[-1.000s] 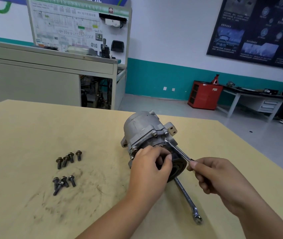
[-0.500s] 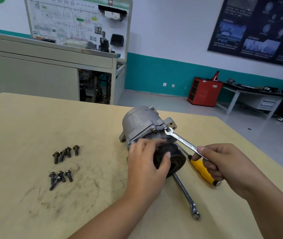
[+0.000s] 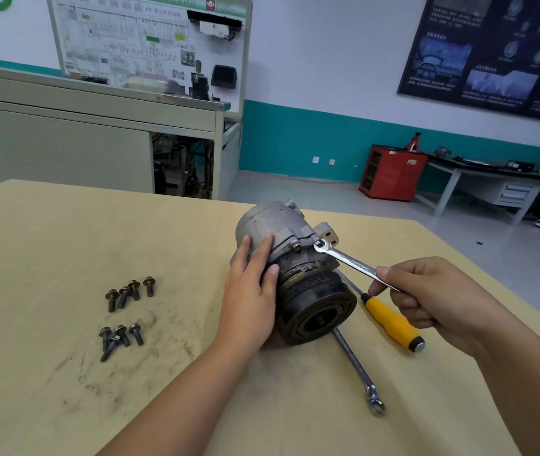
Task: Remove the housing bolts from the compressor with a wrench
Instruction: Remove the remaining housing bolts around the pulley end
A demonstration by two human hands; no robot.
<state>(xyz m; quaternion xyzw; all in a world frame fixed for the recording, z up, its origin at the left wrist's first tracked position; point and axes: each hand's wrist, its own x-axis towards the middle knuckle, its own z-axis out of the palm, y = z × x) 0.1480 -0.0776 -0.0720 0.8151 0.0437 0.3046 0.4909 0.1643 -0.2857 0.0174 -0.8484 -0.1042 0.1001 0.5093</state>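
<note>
On the pale wooden table (image 3: 64, 241), the compressor (image 3: 272, 225) is laid on its side, black pulley (image 3: 318, 307) turned toward the camera. It is steadied by the left hand (image 3: 249, 301), whose fingers are spread flat over the grey housing, nothing being gripped. Out to the right, the handle of a slim wrench (image 3: 347, 258) is pinched by the curled fingers of the right hand (image 3: 426, 291), and its open end is set on a housing bolt (image 3: 317, 242); a second bolt (image 3: 296, 246) is seen just left of it. Beside the pulley, a yellow-handled screwdriver (image 3: 390, 319) and a longer spanner (image 3: 354, 360) are left lying. Well to the left, loose bolts (image 3: 148, 286) are gathered in two small clusters.
</note>
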